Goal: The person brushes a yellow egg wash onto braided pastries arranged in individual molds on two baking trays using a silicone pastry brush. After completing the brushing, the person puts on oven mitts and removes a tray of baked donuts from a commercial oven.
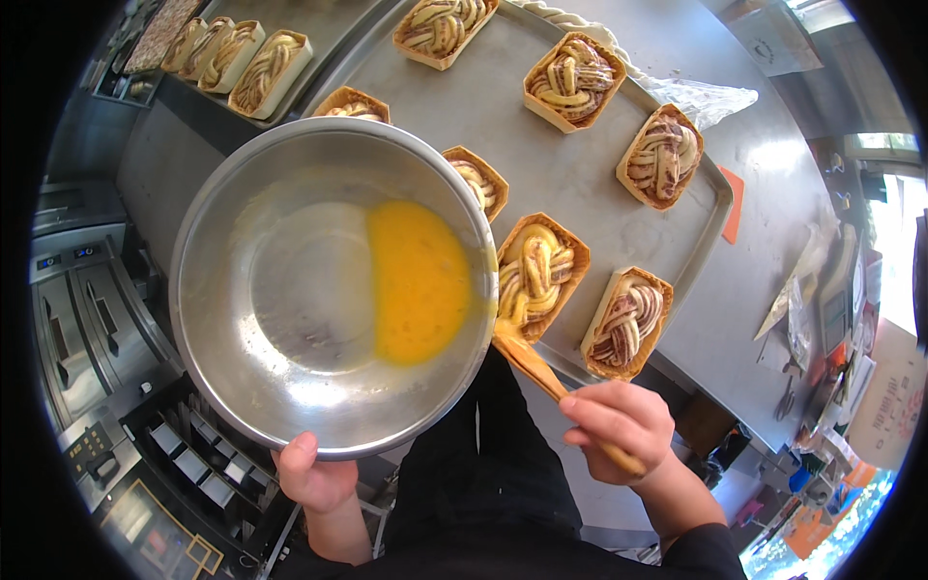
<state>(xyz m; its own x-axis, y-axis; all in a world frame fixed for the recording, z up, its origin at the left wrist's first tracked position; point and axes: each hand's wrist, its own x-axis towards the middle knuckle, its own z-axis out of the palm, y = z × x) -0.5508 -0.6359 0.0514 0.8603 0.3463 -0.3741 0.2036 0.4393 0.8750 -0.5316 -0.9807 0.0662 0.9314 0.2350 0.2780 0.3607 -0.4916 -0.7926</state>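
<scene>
My left hand (315, 475) grips the lower rim of a large stainless steel bowl (304, 290), thumb over the edge. Beaten egg (420, 283) pools on the bowl's right side. In my right hand (623, 431) is a pastry brush (536, 366) with a wooden handle; its tip touches the near end of a glossy braided dough loaf (536, 268) in a paper loaf mould. To its right, another braided loaf (627, 322) looks matte. Several more loaves in moulds, such as one at the right (661, 156) and one farther back (575, 81), stand on a metal baking tray (696, 239). The bowl hides part of the tray.
A second tray with several long moulds (268, 72) stands at the upper left. Plastic wrap (703, 101) and an orange scraper (733, 203) lie beside the tray on the steel table (768, 290). Scissors (785, 399) and a scale (837, 304) are at the right.
</scene>
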